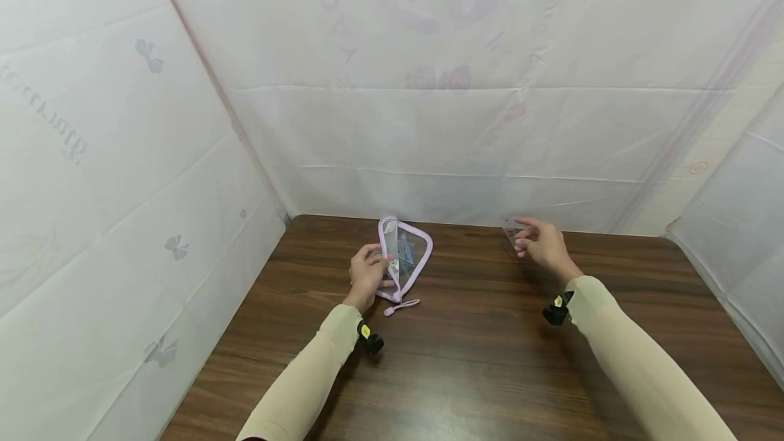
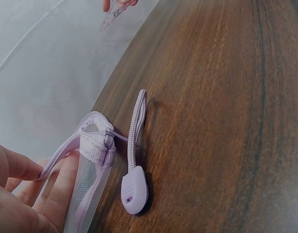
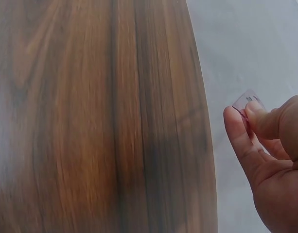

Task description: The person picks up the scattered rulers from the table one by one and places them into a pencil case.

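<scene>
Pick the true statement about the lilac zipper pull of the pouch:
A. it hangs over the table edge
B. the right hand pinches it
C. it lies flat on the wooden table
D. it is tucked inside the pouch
C: the zipper pull lies on the table beside the pouch that the left hand holds, with no fingers on it.

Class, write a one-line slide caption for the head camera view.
Left hand holds a clear pink-trimmed pouch upright on the wooden table while the right hand pinches a small clear packet.
</scene>
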The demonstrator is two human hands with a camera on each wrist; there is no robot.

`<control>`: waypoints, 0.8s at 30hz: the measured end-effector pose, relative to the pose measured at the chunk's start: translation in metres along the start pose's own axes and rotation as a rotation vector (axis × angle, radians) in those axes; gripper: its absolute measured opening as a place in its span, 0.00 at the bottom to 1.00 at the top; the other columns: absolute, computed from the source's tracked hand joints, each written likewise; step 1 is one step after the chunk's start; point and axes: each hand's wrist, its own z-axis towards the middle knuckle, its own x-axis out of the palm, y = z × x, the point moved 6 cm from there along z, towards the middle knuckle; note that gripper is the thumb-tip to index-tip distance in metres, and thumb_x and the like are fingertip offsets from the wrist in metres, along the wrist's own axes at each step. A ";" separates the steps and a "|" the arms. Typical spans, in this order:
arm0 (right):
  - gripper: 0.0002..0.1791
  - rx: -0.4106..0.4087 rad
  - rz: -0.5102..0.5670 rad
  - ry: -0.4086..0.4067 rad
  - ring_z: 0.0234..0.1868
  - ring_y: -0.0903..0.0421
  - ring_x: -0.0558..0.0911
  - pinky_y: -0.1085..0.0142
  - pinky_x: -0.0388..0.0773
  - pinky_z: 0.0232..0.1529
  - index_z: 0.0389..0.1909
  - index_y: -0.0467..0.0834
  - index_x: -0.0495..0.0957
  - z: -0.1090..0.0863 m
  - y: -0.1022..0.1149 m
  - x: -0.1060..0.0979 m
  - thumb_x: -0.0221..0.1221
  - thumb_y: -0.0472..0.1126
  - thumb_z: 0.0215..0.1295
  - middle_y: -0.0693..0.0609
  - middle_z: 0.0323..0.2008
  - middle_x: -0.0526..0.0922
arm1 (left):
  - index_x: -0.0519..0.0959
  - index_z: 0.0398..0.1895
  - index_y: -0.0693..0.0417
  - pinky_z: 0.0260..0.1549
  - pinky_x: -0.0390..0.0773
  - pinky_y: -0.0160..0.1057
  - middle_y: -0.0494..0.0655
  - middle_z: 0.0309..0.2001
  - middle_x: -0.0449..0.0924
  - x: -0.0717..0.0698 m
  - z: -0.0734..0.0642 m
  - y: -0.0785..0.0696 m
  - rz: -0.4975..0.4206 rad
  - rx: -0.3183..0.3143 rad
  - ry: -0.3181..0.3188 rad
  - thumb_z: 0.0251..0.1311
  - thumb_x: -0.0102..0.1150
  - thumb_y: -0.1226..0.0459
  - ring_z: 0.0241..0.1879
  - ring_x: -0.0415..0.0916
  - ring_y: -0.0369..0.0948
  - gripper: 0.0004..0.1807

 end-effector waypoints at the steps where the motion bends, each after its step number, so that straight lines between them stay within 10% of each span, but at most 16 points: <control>1: 0.30 0.000 0.001 0.004 0.33 0.53 0.87 0.59 0.90 0.34 0.70 0.31 0.68 0.001 0.001 0.003 0.60 0.21 0.67 0.31 0.45 0.84 | 0.78 0.58 0.55 0.24 0.89 0.47 0.58 0.47 0.87 0.000 0.000 0.000 -0.003 0.001 0.000 0.67 0.58 0.76 0.38 0.86 0.49 0.18; 24: 0.29 -0.049 0.076 0.070 0.32 0.51 0.86 0.54 0.90 0.34 0.69 0.32 0.70 0.021 0.031 0.068 0.60 0.21 0.67 0.33 0.42 0.85 | 0.77 0.58 0.56 0.21 0.89 0.45 0.57 0.46 0.88 0.002 -0.001 -0.001 0.003 0.012 -0.011 0.65 0.57 0.77 0.34 0.85 0.45 0.19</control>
